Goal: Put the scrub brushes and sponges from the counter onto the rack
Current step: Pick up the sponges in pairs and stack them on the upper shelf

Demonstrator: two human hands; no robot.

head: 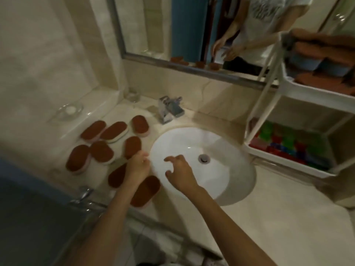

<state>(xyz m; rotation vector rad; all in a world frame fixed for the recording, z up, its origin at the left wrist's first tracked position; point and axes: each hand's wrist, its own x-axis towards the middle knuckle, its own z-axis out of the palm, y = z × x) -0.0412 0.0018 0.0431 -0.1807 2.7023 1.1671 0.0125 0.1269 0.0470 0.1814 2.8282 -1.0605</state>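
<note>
The task looks barely begun, or at least far from finished: eight brown-topped sponges lie on the counter (172, 116) and neither hand carries one. Nearest the viewer, one sponge (146, 191) lies just beside the left wrist on the sink side, and another sponge (116, 175) is partly covered by the left hand (137, 167). That hand's fingers (143, 156) are curled at the sink's (192, 135) rim, just short of a third sponge (132, 146); whether they touch anything cannot be told, but they seem to hold nothing. The right hand (180, 174) hovers over the basin, its fingers (171, 159) spread and loose, gripping nothing. Beyond the left fingertips, further out and to their left, five more sponges (101, 150) sit in a loose cluster, some overlapping. Far off to the right of the right hand stands the white rack (280, 104), well apart from the sponges; its lower shelf holds blurred coloured things and its upper shelf folded orange and blue items, possibly towels. Whether any sponge has reached the rack cannot be made out. The rack is cut off at the frame's edge, the picture is soft with motion, and no brush with a handle is distinguishable.
</note>
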